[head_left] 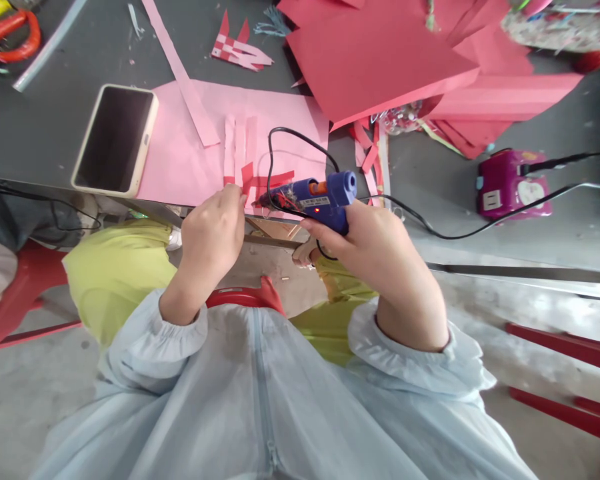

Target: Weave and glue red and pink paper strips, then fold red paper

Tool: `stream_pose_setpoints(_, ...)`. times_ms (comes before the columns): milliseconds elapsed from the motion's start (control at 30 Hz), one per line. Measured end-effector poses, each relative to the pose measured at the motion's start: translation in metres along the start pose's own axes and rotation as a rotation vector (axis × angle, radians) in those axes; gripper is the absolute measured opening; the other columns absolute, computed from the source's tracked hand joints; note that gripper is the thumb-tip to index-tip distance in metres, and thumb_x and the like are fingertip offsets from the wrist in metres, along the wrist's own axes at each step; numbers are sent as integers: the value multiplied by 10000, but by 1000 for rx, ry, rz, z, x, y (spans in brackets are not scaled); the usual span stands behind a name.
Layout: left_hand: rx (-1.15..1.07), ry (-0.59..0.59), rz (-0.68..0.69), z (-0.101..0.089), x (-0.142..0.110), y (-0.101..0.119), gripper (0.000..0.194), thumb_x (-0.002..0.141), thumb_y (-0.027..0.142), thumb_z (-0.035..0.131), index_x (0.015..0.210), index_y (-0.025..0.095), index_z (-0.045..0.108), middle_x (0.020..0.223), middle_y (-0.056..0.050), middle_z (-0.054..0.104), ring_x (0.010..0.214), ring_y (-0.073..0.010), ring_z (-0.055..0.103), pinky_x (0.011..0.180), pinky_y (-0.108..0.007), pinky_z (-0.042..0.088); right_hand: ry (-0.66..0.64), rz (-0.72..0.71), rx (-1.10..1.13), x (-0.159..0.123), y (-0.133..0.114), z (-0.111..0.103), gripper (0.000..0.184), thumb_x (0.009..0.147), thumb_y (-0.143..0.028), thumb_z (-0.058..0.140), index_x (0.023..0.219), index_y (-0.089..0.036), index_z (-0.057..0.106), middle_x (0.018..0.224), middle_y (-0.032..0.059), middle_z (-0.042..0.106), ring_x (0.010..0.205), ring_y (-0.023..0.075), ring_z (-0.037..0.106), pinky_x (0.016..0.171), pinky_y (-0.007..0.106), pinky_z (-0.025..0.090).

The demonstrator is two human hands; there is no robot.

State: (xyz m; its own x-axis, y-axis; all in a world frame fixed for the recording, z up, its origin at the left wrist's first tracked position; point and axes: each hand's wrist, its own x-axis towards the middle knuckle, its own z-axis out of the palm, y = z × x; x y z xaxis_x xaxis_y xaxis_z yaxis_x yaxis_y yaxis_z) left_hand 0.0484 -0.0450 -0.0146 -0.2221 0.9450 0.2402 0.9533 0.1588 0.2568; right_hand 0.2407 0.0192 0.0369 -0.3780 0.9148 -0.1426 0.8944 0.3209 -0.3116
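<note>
My right hand [375,243] is wrapped round the handle of a blue hot glue gun [333,193], which has a small red light lit. Its nozzle points left, close to the fingers of my left hand [215,223]. Those fingers are pinched at the near ends of woven paper strips, though the exact grip is hidden by the hand. Pink strips [239,147] run away from me, and a red strip [277,179] crosses them. Under them lies a pink paper sheet [300,117] at the table's near edge.
A phone [113,140] lies left of the pink sheet. Red paper sheets [380,60] are piled at the back. To the right, black cables run by a purple power block [513,183]. Orange-handled scissors [15,40] and a woven paper fish [240,50] lie farther back.
</note>
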Motion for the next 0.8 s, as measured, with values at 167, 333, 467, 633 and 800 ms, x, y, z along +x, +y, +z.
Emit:
stream_pose_setpoints(167,4,1,13,0,0,0,329,1042,331,318,946,187,599,816,-59,710,768,-179,682,642,-271,410,-8,1,53,-1,0,-2,474,810,-532,644,620,-253,309,508,-22,427,486,138,399,526,280,267)
stream_pose_setpoints(333,21,17,18,1,-1,-1,367,1050,363,298,956,186,607,794,-58,707,758,-177,678,635,-273,399,-68,-17,255,-2,11,-10,437,815,-566,624,614,-246,404,466,-22,472,448,130,418,491,278,286)
stream_pose_setpoints(467,16,33,27,1,-1,-1,373,1051,364,300,957,184,613,786,-59,703,747,-181,678,626,-279,387,-57,-1,389,-2,19,-16,383,817,-536,634,641,-246,456,475,-24,509,426,125,430,463,274,290)
stream_pose_setpoints(633,24,21,15,0,0,-1,361,1045,355,311,951,186,615,773,-63,695,745,-195,680,617,-291,381,-17,1,484,-1,23,-13,338,829,-482,642,659,-240,477,484,-42,477,425,108,417,446,265,285)
stream_pose_setpoints(800,53,20,20,-1,1,-2,335,1039,334,325,969,184,616,774,-64,700,727,-196,675,603,-294,372,15,-12,556,2,28,-6,338,834,-522,629,729,-227,502,522,-39,519,439,103,447,457,252,330)
